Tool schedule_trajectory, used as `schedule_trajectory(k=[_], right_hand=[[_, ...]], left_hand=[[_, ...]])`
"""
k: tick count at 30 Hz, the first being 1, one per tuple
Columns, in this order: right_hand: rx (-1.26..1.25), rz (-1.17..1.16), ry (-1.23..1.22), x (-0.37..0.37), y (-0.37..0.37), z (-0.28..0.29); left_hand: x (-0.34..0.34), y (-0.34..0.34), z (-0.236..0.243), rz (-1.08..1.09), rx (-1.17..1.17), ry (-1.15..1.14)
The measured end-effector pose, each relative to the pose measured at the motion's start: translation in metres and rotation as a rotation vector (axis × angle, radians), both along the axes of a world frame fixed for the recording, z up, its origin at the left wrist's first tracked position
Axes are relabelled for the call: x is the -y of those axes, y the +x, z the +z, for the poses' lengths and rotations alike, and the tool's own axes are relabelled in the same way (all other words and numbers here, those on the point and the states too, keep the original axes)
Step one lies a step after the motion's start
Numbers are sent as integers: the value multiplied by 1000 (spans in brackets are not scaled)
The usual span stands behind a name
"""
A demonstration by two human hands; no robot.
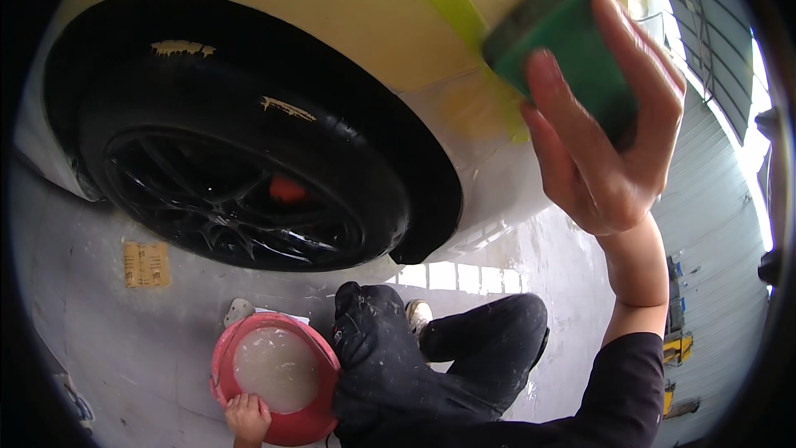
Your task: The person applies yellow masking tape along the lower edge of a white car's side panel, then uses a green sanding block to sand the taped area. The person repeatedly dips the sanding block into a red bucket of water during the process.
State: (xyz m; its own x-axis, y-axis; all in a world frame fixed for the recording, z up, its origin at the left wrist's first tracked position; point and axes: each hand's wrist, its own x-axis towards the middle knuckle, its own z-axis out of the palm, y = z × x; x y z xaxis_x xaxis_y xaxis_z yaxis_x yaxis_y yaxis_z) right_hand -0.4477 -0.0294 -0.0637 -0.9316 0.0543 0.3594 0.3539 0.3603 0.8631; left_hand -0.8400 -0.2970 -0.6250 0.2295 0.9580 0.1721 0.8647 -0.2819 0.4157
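Here the right hand (609, 162) clasps a green rectangular sanding block (572, 46) against the pale-yellow filler-coated car panel (332, 8); coating remains. The left hand (247, 416) grips the red water basin's (315, 423) rim.

Daylight glares in white from the right; the wheel arch (249, 58) sits in deep shadow, and edges bend and darken into a black rim.

A pale grey concrete floor (149, 340) runs toward corrugated metal walls (713, 58), with bright daylight at the right.
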Motion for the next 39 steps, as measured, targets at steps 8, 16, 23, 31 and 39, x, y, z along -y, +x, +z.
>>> schedule_trajectory(k=[8, 16, 23, 31, 39], right_hand=[[-38, -108, -16, 6, 3, -8], [-591, -35, -727, 74, 16, -87], [-1823, -327, -2786, 96, -77, -296], [-1836, 430, -2248, 132, -104, -346], [-1538, 396, -1871, 122, -112, -360]], left_hand=[[-4, -1, 9, -1, -3, -44], [-40, 50, 75, 278, 295, -109], [-107, 135, 150, -204, 408, 454], [-136, 168, 188, -162, 888, 256], [-126, 179, 204, 1, 1210, 51]])
